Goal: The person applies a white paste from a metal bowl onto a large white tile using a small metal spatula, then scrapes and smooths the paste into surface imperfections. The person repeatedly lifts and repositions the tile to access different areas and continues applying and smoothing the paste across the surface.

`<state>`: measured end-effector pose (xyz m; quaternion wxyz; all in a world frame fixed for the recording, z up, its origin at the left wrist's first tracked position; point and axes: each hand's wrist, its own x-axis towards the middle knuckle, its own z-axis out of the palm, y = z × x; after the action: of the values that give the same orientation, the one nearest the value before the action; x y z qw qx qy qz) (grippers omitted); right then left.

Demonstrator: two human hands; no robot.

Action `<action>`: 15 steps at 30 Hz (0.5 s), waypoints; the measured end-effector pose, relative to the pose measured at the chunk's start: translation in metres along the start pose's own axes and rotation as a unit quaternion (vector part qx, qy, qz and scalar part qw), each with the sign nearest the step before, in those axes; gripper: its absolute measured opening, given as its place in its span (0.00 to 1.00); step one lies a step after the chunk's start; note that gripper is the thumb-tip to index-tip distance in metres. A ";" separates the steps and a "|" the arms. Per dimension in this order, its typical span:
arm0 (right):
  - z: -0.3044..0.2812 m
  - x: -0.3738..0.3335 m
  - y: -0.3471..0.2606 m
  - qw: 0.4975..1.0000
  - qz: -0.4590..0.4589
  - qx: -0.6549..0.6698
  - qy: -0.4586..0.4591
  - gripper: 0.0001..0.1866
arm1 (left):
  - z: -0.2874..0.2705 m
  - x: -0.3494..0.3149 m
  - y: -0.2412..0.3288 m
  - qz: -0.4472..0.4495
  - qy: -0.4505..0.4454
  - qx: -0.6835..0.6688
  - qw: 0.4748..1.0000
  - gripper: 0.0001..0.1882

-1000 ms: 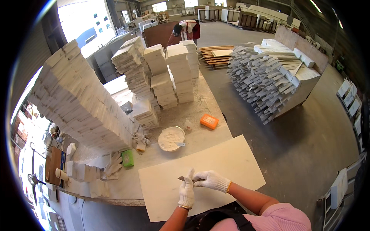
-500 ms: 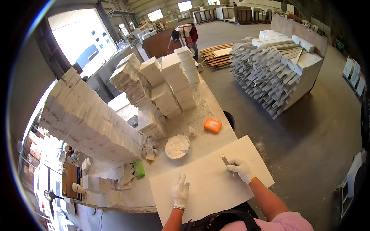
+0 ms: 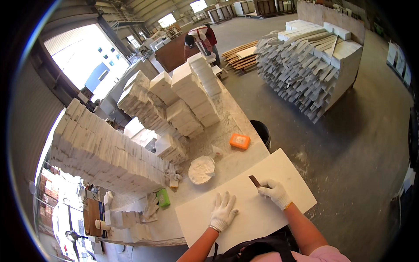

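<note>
A large white slab (image 3: 262, 183) lies across the near end of the table. My left hand (image 3: 223, 212), in a white knit glove, rests on the slab with its fingers spread and holds nothing. To its right, my gloved right hand (image 3: 274, 193) grips a small flat scraper blade (image 3: 253, 180) that tilts up from the fingers toward the far left; the gripped end is hidden in the hand. Beyond the slab stands a round bowl (image 3: 201, 169) of white powder or paste. An orange box-shaped item (image 3: 239, 141) sits near the table's right edge.
Tall stacks of white stone pieces (image 3: 104, 153) line the table's left and far side. A green packet (image 3: 163, 198) lies near the left stack. A black bucket (image 3: 261, 131) stands beside the table. A pile of stone strips (image 3: 301, 65) and a bent-over person (image 3: 203, 41) are farther off.
My left hand has moved right and forward onto the slab, fingers now spread flat. The scraper blade has turned slightly in my right hand and looks darker. The whole view has shifted a little.
</note>
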<state>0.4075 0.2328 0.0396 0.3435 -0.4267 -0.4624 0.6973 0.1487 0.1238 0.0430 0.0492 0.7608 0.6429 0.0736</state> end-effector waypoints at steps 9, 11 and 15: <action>0.001 0.004 -0.005 1.000 -0.017 -0.001 0.010 0.14 | 0.003 0.021 -0.014 0.002 0.001 -0.016 1.000 0.33; 0.000 0.005 0.001 1.000 -0.029 0.000 0.010 0.14 | -0.003 0.019 -0.013 -0.019 0.009 -0.025 0.999 0.33; 0.004 0.002 -0.004 0.999 -0.025 -0.029 0.032 0.13 | 0.005 0.011 -0.019 -0.081 0.013 -0.041 0.996 0.33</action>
<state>0.4040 0.2343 0.0436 0.3630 -0.4470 -0.4815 0.6608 0.1329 0.1381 0.0358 0.0777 0.7029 0.6991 0.1053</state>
